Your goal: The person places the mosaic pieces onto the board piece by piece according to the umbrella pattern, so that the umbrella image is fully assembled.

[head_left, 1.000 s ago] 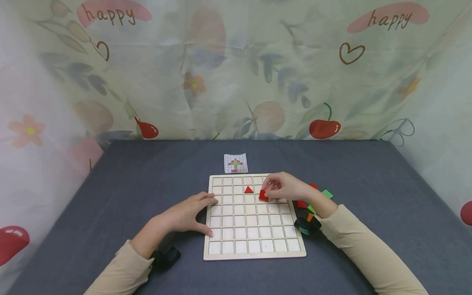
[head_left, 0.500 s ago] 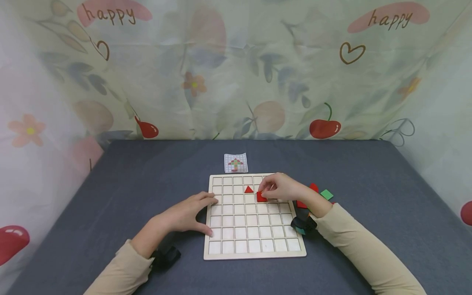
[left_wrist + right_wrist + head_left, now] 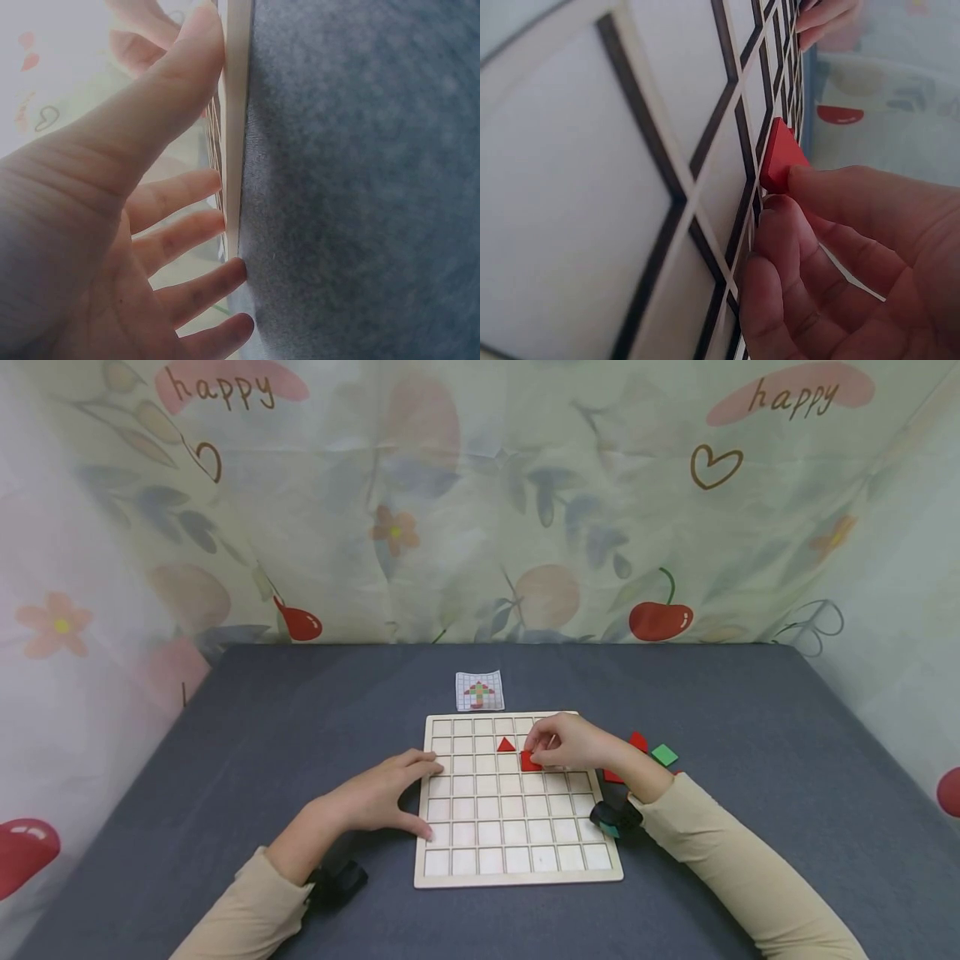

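Observation:
A wooden grid board (image 3: 517,884) lies flat on the table. My right hand (image 3: 573,742) pinches a red square tile (image 3: 528,762) between thumb and fingers over the upper part of the grid. In the right wrist view the tile (image 3: 781,156) is tilted, one edge close to the grid lines; whether it touches them I cannot tell. Just left of it, a red triangle tile (image 3: 506,745) sits in a cell. My left hand (image 3: 378,795) rests at the board's left edge, its thumb and fingers spread; the left wrist view shows those fingers (image 3: 199,296) fairly straight along the rim.
Behind the board lies a small pattern card (image 3: 480,692) showing coloured shapes on a grid. Right of the board are loose tiles, including a green one (image 3: 664,755) and a red one (image 3: 638,742), some covered by the right forearm. A printed curtain (image 3: 480,527) hangs beyond the table (image 3: 322,710).
The right hand has moved slightly left and toward the person with the red square tile, mostly in the first half second. The left hand and red triangle stay put.

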Demonstrator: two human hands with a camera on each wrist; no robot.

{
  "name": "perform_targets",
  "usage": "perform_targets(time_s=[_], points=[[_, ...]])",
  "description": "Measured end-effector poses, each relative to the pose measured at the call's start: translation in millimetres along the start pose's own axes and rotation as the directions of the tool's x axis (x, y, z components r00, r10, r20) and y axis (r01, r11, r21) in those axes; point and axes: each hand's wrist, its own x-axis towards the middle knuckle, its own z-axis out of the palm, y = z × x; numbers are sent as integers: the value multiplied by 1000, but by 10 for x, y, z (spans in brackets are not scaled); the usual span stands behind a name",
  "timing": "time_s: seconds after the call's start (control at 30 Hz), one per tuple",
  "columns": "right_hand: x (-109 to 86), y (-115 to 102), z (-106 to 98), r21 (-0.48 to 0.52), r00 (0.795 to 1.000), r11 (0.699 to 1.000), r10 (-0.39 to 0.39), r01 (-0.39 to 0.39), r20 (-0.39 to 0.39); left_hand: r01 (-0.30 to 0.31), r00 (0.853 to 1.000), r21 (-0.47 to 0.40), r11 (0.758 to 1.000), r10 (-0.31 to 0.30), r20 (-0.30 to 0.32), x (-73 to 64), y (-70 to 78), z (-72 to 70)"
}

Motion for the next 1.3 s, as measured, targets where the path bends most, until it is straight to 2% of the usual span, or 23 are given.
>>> perform_targets(time_s=[0.37, 0.53, 0.7, 0.93, 1.13, 1.3], points=[[-16, -4, -28, 8, 1000, 1000, 11, -11, 4, 2, 1000, 5, 1000, -2, -4, 1, -8, 6], [-146, 94, -190, 5, 999, 1000, 8, -8, -53, -1, 1000, 5, 1000, 1, -8, 2, -17, 14], [-336, 239, -355, 38, 993, 997, 70, -66, -98, -4, 1000, 9, 1000, 4, -12, 0, -18, 16], [-593, 373, -450, 139, 990, 983, 130, -123, -46, 2, 1000, 1, 1000, -2, -5, 0, -14, 11], [-701, 447, -426, 151, 987, 976, 161, -159, 0, 7, 1000, 0, 1000, -7, -1, 3, -15, 9], [-741, 479, -400, 140, 987, 978, 158, -158, 12, 6, 1000, 2, 1000, -6, -2, 8, -23, 13]])
